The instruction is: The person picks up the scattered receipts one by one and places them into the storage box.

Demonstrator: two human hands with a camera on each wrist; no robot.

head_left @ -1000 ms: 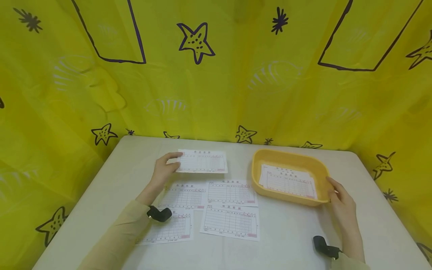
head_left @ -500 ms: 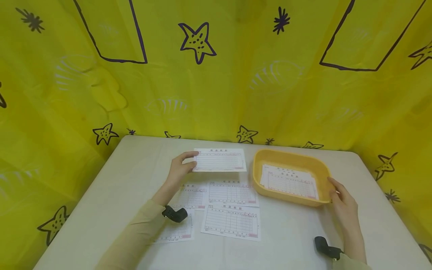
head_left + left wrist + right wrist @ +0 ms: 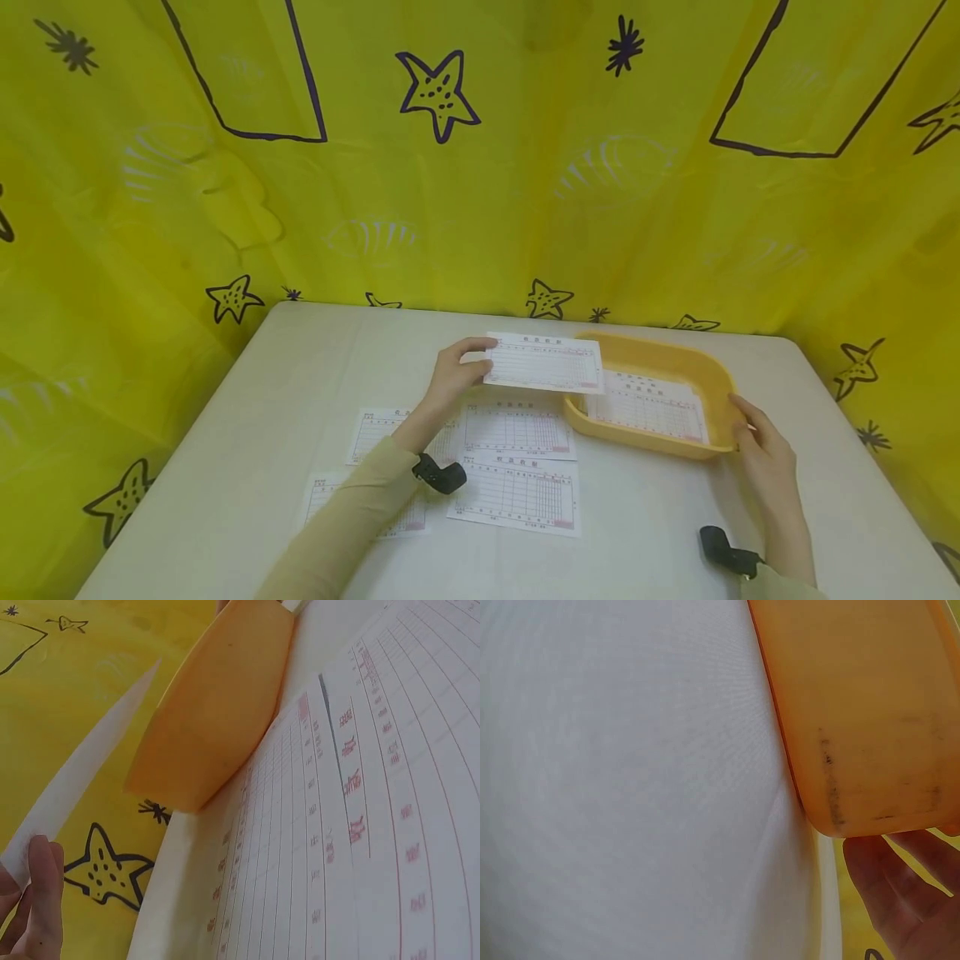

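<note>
My left hand (image 3: 456, 373) pinches a receipt slip (image 3: 543, 364) by its left edge between thumb and fingers. The printed slip is held above the table, its right end overlapping the left side of a yellow-orange plastic basin (image 3: 645, 442) in the head view. Seen from the left wrist, the slip (image 3: 82, 765) is raised with a slight bend, and the basin (image 3: 214, 705) stands beyond it. My right hand (image 3: 768, 458) holds the basin at its right end, fingers at the rim. Inside the basin lie several similar slips (image 3: 648, 408), partly covered by the held one.
Several more slips lie face up in front of the basin, including a nearer one (image 3: 517, 496) and one behind it (image 3: 517, 432). The left forearm crosses over those at the left. A yellow patterned curtain (image 3: 480, 192) hangs behind the white table (image 3: 637, 533).
My left hand has carried the slip rightward from the left-middle of the table to the basin's left side. The right hand and the basin stay in place.
</note>
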